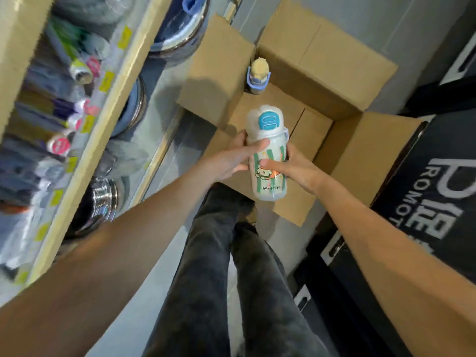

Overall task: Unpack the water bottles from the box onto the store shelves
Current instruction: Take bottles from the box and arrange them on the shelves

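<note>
I hold a white water bottle [269, 181] with green stripes, a cartoon print and a blue-buttoned lid above the open cardboard box [322, 70]. My left hand [231, 158] grips its upper left side, thumb across the front. My right hand [296, 168] grips its right side, thumb on the print. A second bottle [258, 76] with a yellow cap and blue handle stands upright in the box's far left corner. The store shelves [100, 119] run along my left, stocked with wrapped bottles.
Steel pots [103, 202] and bowls sit on the lower shelf levels at left. A black promotional stand [438, 189] with white lettering borders the box on the right. My legs in dark trousers [219, 266] stand on the grey floor just before the box flaps.
</note>
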Motion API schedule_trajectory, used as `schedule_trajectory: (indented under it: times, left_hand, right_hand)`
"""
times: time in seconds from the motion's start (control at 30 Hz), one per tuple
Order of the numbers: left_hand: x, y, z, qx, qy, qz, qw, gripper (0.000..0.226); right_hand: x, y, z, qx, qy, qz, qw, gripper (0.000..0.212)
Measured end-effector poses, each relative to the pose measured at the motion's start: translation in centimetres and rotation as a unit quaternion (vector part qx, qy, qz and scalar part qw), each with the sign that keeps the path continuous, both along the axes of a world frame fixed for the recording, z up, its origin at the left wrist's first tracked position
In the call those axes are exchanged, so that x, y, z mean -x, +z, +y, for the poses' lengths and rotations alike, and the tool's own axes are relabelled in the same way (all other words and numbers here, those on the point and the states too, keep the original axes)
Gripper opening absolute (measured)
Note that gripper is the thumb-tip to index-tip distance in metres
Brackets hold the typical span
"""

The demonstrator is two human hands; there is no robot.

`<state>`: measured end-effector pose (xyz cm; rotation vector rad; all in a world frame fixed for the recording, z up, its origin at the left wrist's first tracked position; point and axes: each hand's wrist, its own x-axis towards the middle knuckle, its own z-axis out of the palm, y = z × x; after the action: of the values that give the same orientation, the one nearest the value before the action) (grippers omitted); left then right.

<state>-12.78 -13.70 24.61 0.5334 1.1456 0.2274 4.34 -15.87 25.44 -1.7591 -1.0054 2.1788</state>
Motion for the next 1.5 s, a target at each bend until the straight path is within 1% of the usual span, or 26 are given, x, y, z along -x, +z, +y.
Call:
schedule_trajectory:
  times: [0.03, 0.07, 0.1, 0.13, 0.17, 0.2, 0.23, 0.3, 0.33, 0.4, 0.43, 0.47, 0.6, 0.67, 0.77, 0.83, 0.87, 0.9, 1.0, 1.1, 1.13, 1.17, 1.2, 1.23, 1.4, 1.5]
  left_hand:
    - [0.3, 1.6, -0.9, -0.01, -0.002, 0.009, 1.0, 0.077]
    - [0.8, 3.2, -2.1, -0.021, 0.005, 0.012, 1.0, 0.074]
    - [1.5, 5.1, -3.6, -0.04, 0.015, 0.024, 0.999, 0.064]
    - [1.9, 6.8, -4.7, -0.057, 0.024, 0.037, 0.997, 0.049]
    - [2.3, 8.3, -5.7, -0.074, 0.037, 0.06, 0.995, 0.035]
    - [3.0, 9.7, -6.9, -0.091, 0.057, 0.084, 0.991, 0.026]
    - [3.9, 11.5, -8.5, -0.101, 0.085, 0.099, 0.986, 0.025]
    - [5.5, 14.0, -10.7, -0.103, 0.129, 0.104, 0.981, 0.039]
    - [6.9, 15.5, -12.8, -0.107, 0.166, 0.092, 0.976, 0.041]
    - [9.0, 17.8, -15.9, -0.119, 0.212, 0.053, 0.969, 0.032]
    - [10.3, 19.1, -18.0, -0.126, 0.236, 0.048, 0.962, 0.034]
    - [11.1, 20.3, -19.7, -0.128, 0.258, 0.052, 0.956, 0.036]
    - [14.9, 23.4, -27.1, -0.116, 0.337, 0.149, 0.922, 0.04]
    - [16.7, 24.4, -31.0, -0.112, 0.352, 0.175, 0.913, 0.038]
    - [19.8, 26.6, -38.9, -0.134, 0.409, 0.158, 0.889, 0.029]
    - [21.9, 28.3, -45.2, -0.153, 0.439, 0.148, 0.873, 0.032]
    - [22.8, 28.8, -48.2, -0.157, 0.456, 0.155, 0.862, 0.033]
    - [24.2, 29.3, -52.1, -0.161, 0.482, 0.177, 0.843, 0.034]
    - [27.1, 30.8, -61.0, -0.138, 0.555, 0.216, 0.791, 0.036]
    - [29.9, 32.7, -68.6, -0.135, 0.597, 0.235, 0.755, 0.031]
    - [30.6, 33.2, -71.0, -0.137, 0.612, 0.24, 0.741, 0.029]
    - [31.7, 34.0, -74.9, -0.143, 0.63, 0.25, 0.721, 0.028]
    - [32.0, 34.4, -75.6, -0.15, 0.63, 0.25, 0.72, 0.027]
    - [32.5, 34.9, -76.9, -0.153, 0.638, 0.251, 0.711, 0.027]
    - [35.6, 35.9, -87.4, -0.137, 0.727, 0.276, 0.614, 0.023]
    - [37.7, 35.5, -92.1, -0.115, 0.755, 0.285, 0.58, 0.027]
  right_hand:
    - [0.4, 1.6, -0.4, -0.003, 0.021, -0.001, 1.0, 0.062]
    - [0.9, 3.6, -1.0, -0.009, 0.044, 0.005, 0.999, 0.064]
    - [1.6, 5.6, -2.0, -0.016, 0.069, 0.012, 0.997, 0.062]
    - [2.2, 7.0, -2.6, -0.021, 0.085, 0.021, 0.996, 0.055]
    - [2.9, 8.5, -3.2, -0.025, 0.098, 0.022, 0.995, 0.043]
    - [3.6, 9.9, -3.9, -0.032, 0.113, 0.027, 0.993, 0.033]
    - [4.8, 11.7, -4.8, -0.041, 0.13, 0.034, 0.99, 0.03]
    - [6.6, 14.0, -5.8, -0.058, 0.164, 0.034, 0.984, 0.028]
    - [8.2, 15.5, -6.9, -0.064, 0.192, 0.041, 0.978, 0.027]
    - [10.6, 17.5, -8.1, -0.069, 0.233, 0.049, 0.969, 0.026]
    - [12.3, 18.6, -9.2, -0.075, 0.26, 0.051, 0.961, 0.025]
    - [13.6, 19.4, -10.2, -0.082, 0.284, 0.051, 0.954, 0.025]
    - [19.5, 21.9, -15.4, -0.106, 0.378, 0.069, 0.917, 0.029]
    - [22.1, 22.7, -18.3, -0.109, 0.415, 0.081, 0.9, 0.03]
    - [26.5, 24.1, -24.6, -0.12, 0.465, 0.096, 0.872, 0.03]
    - [29.6, 25.1, -29.7, -0.131, 0.502, 0.098, 0.849, 0.031]
    - [31.0, 25.8, -32.3, -0.138, 0.515, 0.098, 0.84, 0.034]
    - [33.1, 26.7, -35.6, -0.144, 0.535, 0.113, 0.825, 0.035]
    - [37.6, 29.2, -43.9, -0.156, 0.584, 0.148, 0.783, 0.031]
    - [41.6, 31.2, -51.2, -0.173, 0.619, 0.162, 0.749, 0.036]
    - [42.7, 31.6, -53.6, -0.18, 0.629, 0.166, 0.738, 0.036]
    - [44.5, 32.3, -57.2, -0.182, 0.647, 0.178, 0.719, 0.03]
    - [45.1, 32.7, -57.9, -0.176, 0.651, 0.181, 0.716, 0.023]
    - [46.1, 33.3, -59.2, -0.175, 0.657, 0.189, 0.708, 0.021]
    - [52.3, 34.6, -69.6, -0.189, 0.721, 0.204, 0.635, 0.019]
    - [55.8, 34.4, -74.3, -0.191, 0.747, 0.207, 0.603, 0.02]
